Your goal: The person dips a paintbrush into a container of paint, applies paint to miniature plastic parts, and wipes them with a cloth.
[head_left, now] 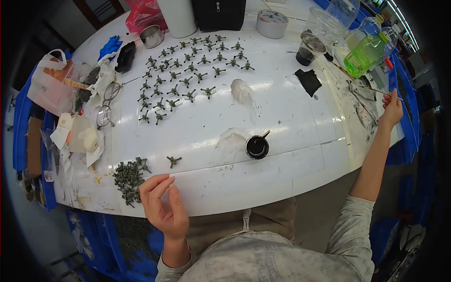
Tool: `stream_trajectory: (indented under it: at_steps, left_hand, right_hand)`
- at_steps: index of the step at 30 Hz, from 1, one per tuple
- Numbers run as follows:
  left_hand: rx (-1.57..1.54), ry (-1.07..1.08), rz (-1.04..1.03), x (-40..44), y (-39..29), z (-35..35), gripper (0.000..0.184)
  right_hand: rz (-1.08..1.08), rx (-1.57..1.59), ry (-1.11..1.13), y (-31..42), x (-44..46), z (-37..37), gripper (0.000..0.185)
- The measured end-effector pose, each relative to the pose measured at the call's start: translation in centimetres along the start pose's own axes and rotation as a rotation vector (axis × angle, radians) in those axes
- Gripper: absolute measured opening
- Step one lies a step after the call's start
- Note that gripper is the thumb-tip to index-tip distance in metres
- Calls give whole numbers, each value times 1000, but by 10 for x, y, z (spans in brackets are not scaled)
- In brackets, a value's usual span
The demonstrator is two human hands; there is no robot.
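My left hand (164, 202) is at the table's front edge, palm up with fingers apart and nothing in it. Beside it lies a pile of small dark green parts (128, 181). One star-shaped part (173, 161) sits alone just beyond my fingertips. Far to the right, my right hand (392, 109) is closed on a thin brush-like tool (376, 89) over the stained right side of the table. A small cup of black liquid (257, 147) with a stick resting in it stands near the front. Several similar star-shaped parts (191, 67) stand in rows further back.
Eyeglasses (104, 115), papers and a plastic bag (49, 89) lie at the left. A metal cup (151, 36), a white container (177, 16) and a tape roll (272, 23) are at the back. A black cloth (308, 82) and green bottle (364, 56) are at right.
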State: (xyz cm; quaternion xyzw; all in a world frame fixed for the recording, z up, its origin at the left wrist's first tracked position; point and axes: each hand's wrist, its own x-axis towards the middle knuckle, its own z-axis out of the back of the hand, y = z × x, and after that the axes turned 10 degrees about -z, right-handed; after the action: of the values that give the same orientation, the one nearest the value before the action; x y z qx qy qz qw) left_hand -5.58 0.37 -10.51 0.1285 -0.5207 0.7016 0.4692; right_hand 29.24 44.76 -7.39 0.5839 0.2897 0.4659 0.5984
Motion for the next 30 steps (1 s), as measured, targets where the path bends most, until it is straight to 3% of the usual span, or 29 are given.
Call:
stream_trajectory:
  at_steps: [5,9,15,17,30]
  left_hand:
    - [-14,-12,-3,1,0,-3,15]
    - [-7,8,-11,1,1,2,15]
    - [-18,-19,-18,-1,1,-4,16]
    - [-14,-34,-19,-1,2,-3,16]
    - [-46,-21,2,-1,1,-2,16]
  right_hand:
    - [93,92,-54,7,16,3,28]
    - [133,382,275,70,-34,-27,26]
    - [314,166,563,99,-80,-112,26]
    - [452,-68,657,90,-80,-134,25]
    - [525,-138,671,80,-74,-152,26]
